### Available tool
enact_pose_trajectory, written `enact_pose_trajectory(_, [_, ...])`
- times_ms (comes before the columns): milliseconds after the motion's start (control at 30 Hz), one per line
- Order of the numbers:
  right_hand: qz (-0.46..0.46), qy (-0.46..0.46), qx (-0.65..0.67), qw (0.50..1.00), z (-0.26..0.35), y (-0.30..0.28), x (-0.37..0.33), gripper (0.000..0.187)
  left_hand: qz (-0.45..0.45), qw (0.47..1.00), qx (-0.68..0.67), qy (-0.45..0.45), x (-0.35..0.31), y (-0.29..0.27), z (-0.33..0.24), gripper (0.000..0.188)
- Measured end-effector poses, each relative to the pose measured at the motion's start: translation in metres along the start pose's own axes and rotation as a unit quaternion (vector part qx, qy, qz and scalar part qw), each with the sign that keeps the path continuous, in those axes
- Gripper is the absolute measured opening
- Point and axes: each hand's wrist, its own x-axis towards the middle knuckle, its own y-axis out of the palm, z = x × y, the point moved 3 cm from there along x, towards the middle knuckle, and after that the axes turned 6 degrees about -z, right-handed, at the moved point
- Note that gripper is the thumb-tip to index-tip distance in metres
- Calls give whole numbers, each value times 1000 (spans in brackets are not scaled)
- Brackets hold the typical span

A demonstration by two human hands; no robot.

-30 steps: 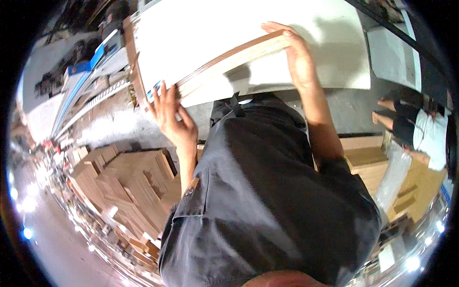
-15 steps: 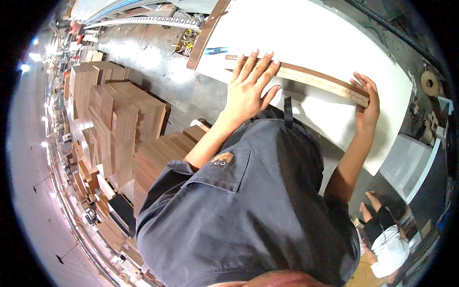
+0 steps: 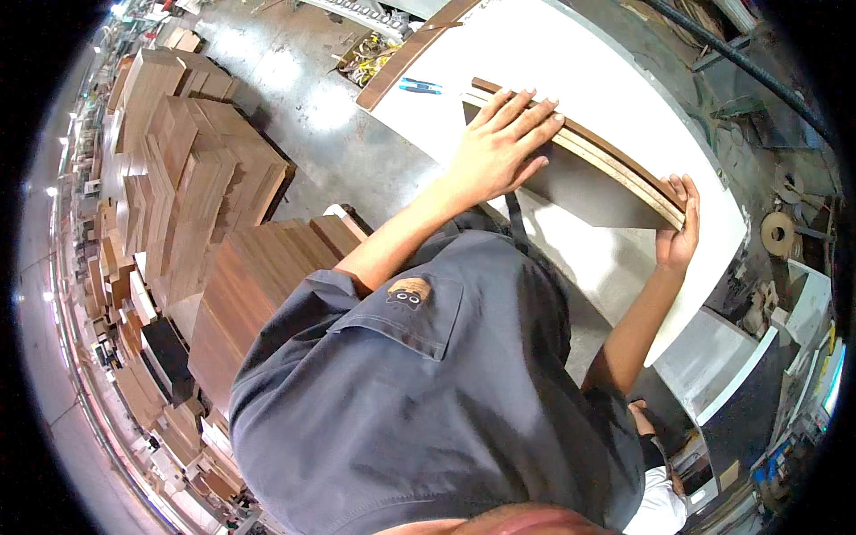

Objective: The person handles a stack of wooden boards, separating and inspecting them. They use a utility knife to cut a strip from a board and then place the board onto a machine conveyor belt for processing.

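Note:
Wooden boards [image 3: 611, 162], with brown edging and a pale raw chipboard edge, lie together over the white tabletop [image 3: 571, 45]. A dark grey area spreads below their near side; I cannot tell whether it is a board face or shadow. My left hand [image 3: 506, 143] lies across the boards toward their left end, fingers stretched over the upper edge and thumb apart on the near side. At the right end my right hand [image 3: 682, 223] is closed around the corner, fingers behind and palm against the end. A blue utility knife [image 3: 420, 86] lies left of the boards.
A brown strip [image 3: 419, 53] runs along the table's left edge. Stacks of brown panels [image 3: 192, 169] stand to the left, with another stack [image 3: 267, 276] near my left arm. Beyond the table corner is a bin of scraps [image 3: 367, 61]. A person in white [image 3: 658, 504] is at lower right.
The view has shifted and turned. The boards are tilted differently, with a second layer and a larger dark area showing below them. Both hands remain at the boards.

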Motion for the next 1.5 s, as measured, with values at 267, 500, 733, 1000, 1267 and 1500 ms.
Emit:
enact_pose_trajectory(267, [-107, 16, -225, 968, -55, -36, 35, 56, -40, 998, -33, -37, -21, -16, -18, 54])
enact_pose_trajectory(500, [-181, -78, -75, 978, -111, -19, 49, 69, -4, 997, 16, -77, -38, -25, -39, 47])
enact_pose_trajectory(733, [-202, -78, 16, 976, -53, -102, 54, 72, -15, 996, 32, -80, -62, -30, -49, 41])
enact_pose_trajectory(1000, [-375, -26, 92, 922, 7, -237, -21, 91, -29, 995, 53, -78, -77, -32, -58, 32])
enact_pose_trajectory(1267, [-557, 45, 133, 819, 15, -288, -134, 83, 15, 995, 25, -98, -74, -27, -53, 41])
enact_pose_trajectory(1500, [-701, 129, -7, 701, -7, -399, -180, 67, 16, 996, 39, -80, -62, -22, -45, 44])
